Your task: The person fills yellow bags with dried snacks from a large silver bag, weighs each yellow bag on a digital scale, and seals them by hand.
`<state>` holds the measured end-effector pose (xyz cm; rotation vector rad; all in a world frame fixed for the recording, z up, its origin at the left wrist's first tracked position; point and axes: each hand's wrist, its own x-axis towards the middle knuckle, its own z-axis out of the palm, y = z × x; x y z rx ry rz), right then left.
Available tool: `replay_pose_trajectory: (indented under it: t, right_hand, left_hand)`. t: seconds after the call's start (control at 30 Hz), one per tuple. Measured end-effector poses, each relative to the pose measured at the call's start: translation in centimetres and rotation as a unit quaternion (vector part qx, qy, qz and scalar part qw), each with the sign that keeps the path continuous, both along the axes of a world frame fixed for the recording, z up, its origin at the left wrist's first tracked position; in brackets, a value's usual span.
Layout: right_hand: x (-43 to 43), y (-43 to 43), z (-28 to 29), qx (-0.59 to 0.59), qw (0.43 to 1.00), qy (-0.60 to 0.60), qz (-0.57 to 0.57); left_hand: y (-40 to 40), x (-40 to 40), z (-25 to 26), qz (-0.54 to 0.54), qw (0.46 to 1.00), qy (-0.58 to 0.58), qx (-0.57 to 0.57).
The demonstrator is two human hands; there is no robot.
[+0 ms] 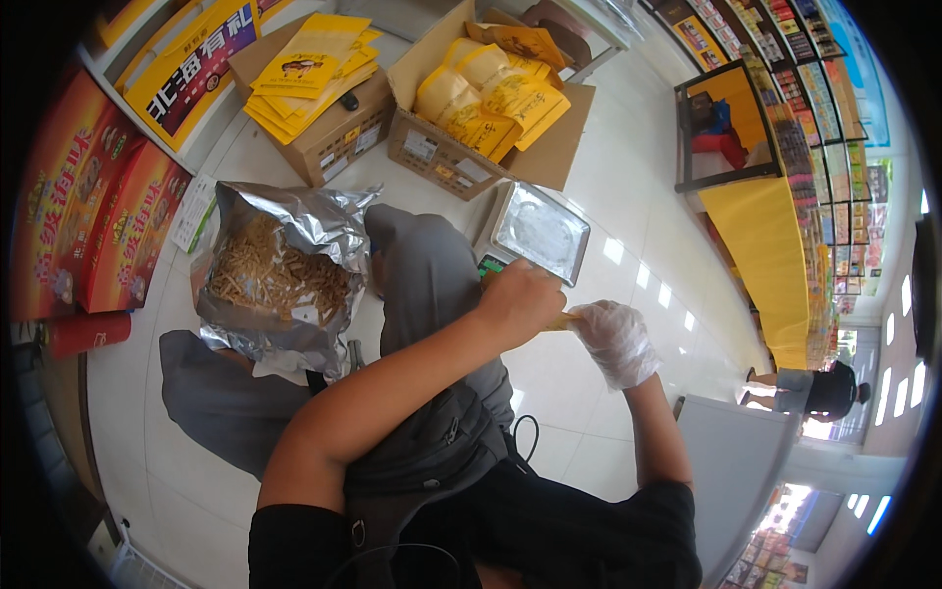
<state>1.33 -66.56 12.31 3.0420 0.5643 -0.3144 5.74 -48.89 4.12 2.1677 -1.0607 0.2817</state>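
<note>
My bare left hand (521,303) is closed at one end of a thin yellow item (562,322), probably a pouch seen edge-on and mostly hidden. At its other end, my right hand (614,344), in a clear plastic glove, pinches it. Just beyond my left hand lies a digital scale (541,230) with a metal tray and a green display. An open foil bag (294,213) holds dried, shredded tan food (276,276) on the floor, left of my knee. Filled yellow pouches (500,96) stand in an open cardboard box (419,143). Flat yellow pouches (313,66) are stacked on another carton (316,158).
Red gift boxes (121,228) and a red cylinder (88,333) stand at the left. A yellow-draped display table (762,258) and stocked shelves line the right. A white cabinet (728,471) is beside my right arm. Another person (817,390) stands far off at the right.
</note>
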Motion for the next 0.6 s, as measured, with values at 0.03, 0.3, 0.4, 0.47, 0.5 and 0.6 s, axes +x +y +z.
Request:
replay_pose_trajectory:
  t: [0.03,0.3,0.4,0.47,0.5,0.6]
  right_hand:
    - [-0.1,0.2,0.0,0.001,1.0,-0.007,-0.004]
    - [-0.4,0.0,0.1,0.049,0.999,-0.004,0.001]
    - [-0.1,0.3,-0.4,0.039,0.999,-0.009,0.027]
    - [-0.1,0.2,-0.9,0.028,0.998,-0.012,0.051]
    - [0.1,0.1,-1.1,0.01,0.998,-0.005,0.064]
    - [0.3,0.0,-1.2,-0.001,0.997,0.01,0.075]
  left_hand:
    - [0.1,-0.1,-0.1,0.005,1.0,0.001,-0.002]
    - [0.8,-0.3,-0.6,-0.012,1.0,0.015,-0.011]
    - [0.7,-0.6,-1.1,-0.016,1.0,0.01,-0.013]
    - [0.4,-0.8,-1.2,-0.018,1.0,0.011,-0.017]
    - [0.4,-0.8,-1.2,-0.011,1.0,0.006,-0.013]
    - [0.5,-0.7,-1.3,-0.007,1.0,-0.001,-0.002]
